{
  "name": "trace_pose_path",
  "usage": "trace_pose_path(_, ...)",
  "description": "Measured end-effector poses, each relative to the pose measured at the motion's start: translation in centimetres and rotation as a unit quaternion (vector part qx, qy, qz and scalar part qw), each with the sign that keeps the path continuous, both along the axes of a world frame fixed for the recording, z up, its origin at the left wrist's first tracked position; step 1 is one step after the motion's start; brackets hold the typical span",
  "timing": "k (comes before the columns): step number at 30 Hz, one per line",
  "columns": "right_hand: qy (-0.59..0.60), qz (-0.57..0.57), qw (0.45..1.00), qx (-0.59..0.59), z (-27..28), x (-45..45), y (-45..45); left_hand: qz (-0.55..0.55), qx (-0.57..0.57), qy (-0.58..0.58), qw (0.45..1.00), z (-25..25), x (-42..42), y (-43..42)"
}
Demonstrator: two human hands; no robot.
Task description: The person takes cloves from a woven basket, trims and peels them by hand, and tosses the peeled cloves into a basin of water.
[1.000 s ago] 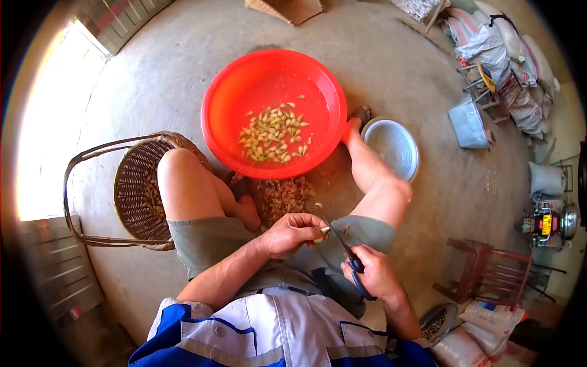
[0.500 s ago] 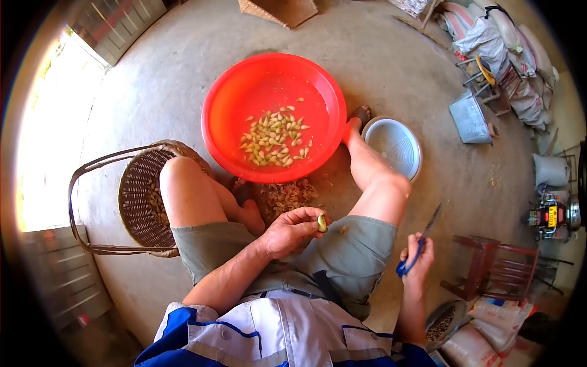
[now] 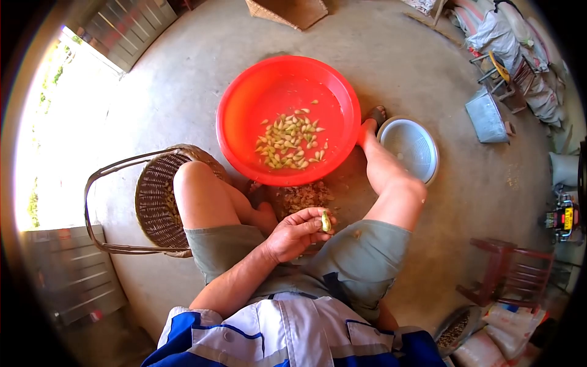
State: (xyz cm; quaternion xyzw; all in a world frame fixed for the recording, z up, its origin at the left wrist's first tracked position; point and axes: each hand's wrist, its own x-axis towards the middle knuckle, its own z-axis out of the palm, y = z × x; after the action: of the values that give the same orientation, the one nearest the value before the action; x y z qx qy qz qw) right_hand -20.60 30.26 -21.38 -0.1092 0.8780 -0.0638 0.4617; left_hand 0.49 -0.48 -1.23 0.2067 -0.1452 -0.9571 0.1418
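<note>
My left hand is closed, its thumb and fingers pinching a small, pale green, teardrop-shaped bulb above my lap. My right hand is out of view; only a bit of skin, seemingly of the right arm, shows beside my right hip. In front of me stands a large red basin. Many similar pale bulbs lie in its bottom in what looks like water. A heap of brownish peelings lies on the floor between my feet and the basin.
At my left knee stands a brown wicker basket with a tall handle. A pale round basin sits by my right foot. To the right are a wooden chair, a grey-blue bucket, filled sacks and a container of small pieces.
My right hand, which held a blue-handled knife out to the right, has drawn back out of view. The left hand keeps the bulb, now turned more upright. The view has shifted slightly.
</note>
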Motion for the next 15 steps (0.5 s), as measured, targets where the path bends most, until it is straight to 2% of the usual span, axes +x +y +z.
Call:
trace_pose_path(10, 0.036, 0.004, 0.999, -0.031, 1.8, -2.5, -0.2, 0.035, -0.004, -0.003, 0.999, -0.2, 0.5, -0.2)
trace_pose_path(13, 0.116, -0.107, 0.971, -0.177, 5.7, -6.2, -1.9, 0.056, -0.017, 0.0, 0.998, -0.1, 0.4, -0.3)
trace_pose_path(15, 0.188, -0.218, 0.885, -0.366, 11.5, -8.8, -5.2, 0.066, -0.033, -0.003, 0.997, 0.2, 0.4, -0.4)
